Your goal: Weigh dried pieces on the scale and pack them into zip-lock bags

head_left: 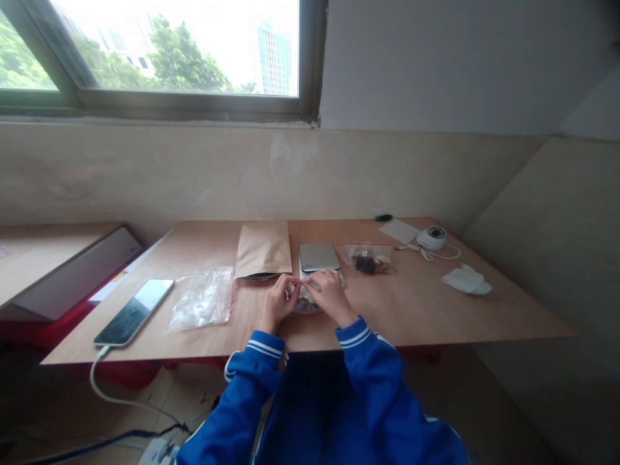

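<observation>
Nearest the camera, two blue sleeves with white-striped cuffs reach forward over the front edge of the wooden tabletop (pixel 411 310). The left hand (pixel 278 302) and right hand (pixel 330 296) meet just in front of the person, both pinching the top edge of a small clear bag (pixel 304 303) that lies on the tabletop between and under them; each grip is closed on that bag, which holds something dark that cannot be made out.

To the left lie a crumpled clear plastic bag (pixel 203 299) and, farther left, a smartphone (pixel 134 311) with a white cable hanging off the edge.

Just beyond the hands sits a flat grey kitchen scale (pixel 318 256), with a brown paper pouch (pixel 263 248) beside it on the left and a zip bag of dark pieces (pixel 368 258) on the right. Farther right are a white cloth (pixel 465 280), a round white device (pixel 431 237), a white card (pixel 398 230) and a small green object (pixel 383 217) near the wall.
</observation>
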`<state>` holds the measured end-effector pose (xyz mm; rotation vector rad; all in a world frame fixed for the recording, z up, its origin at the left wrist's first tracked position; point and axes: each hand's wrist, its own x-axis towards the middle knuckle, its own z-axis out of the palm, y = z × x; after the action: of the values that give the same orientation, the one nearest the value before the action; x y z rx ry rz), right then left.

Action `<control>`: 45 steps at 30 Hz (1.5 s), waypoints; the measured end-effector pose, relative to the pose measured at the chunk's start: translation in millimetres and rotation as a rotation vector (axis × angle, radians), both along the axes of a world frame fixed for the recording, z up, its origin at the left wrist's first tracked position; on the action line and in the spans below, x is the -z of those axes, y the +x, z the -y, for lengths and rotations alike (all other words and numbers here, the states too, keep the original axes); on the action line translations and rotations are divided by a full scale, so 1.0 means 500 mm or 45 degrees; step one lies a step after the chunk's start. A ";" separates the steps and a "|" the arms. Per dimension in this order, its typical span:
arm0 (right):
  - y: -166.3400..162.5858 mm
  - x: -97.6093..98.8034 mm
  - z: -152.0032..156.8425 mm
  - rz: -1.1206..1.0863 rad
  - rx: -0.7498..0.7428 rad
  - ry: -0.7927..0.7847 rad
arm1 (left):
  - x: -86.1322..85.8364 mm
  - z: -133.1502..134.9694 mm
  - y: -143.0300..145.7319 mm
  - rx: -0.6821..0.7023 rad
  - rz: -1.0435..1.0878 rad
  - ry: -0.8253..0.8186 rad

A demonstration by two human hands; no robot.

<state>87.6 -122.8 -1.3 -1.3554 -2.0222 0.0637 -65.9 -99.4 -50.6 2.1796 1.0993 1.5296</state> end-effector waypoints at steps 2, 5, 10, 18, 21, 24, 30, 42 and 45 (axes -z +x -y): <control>-0.002 -0.006 -0.006 0.016 0.008 -0.027 | -0.001 0.002 -0.001 -0.001 -0.003 0.009; -0.005 -0.012 -0.007 0.063 0.058 -0.033 | -0.002 0.004 -0.001 0.008 -0.011 -0.001; -0.019 -0.016 0.002 0.117 0.103 -0.015 | -0.002 0.007 -0.002 0.021 0.011 -0.033; -0.005 -0.044 0.019 0.067 -0.047 -0.019 | -0.003 0.007 -0.003 0.051 0.129 -0.090; -0.003 -0.050 0.023 0.032 -0.051 -0.018 | -0.002 0.006 -0.003 0.084 0.153 -0.128; -0.006 -0.050 0.022 0.063 -0.057 0.003 | -0.002 0.007 -0.004 0.060 0.137 -0.181; -0.019 -0.037 0.016 0.136 0.020 0.042 | -0.002 0.009 -0.005 0.096 0.145 -0.198; -0.052 -0.003 0.010 0.160 0.068 0.029 | -0.002 0.012 -0.005 0.109 0.181 -0.189; -0.048 -0.003 0.014 0.092 0.042 0.024 | -0.005 0.012 -0.004 0.088 0.183 -0.214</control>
<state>63.7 -129.6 0.2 -1.3974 -2.0543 -0.0194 -68.1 -105.6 -47.9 1.9444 1.0547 1.4816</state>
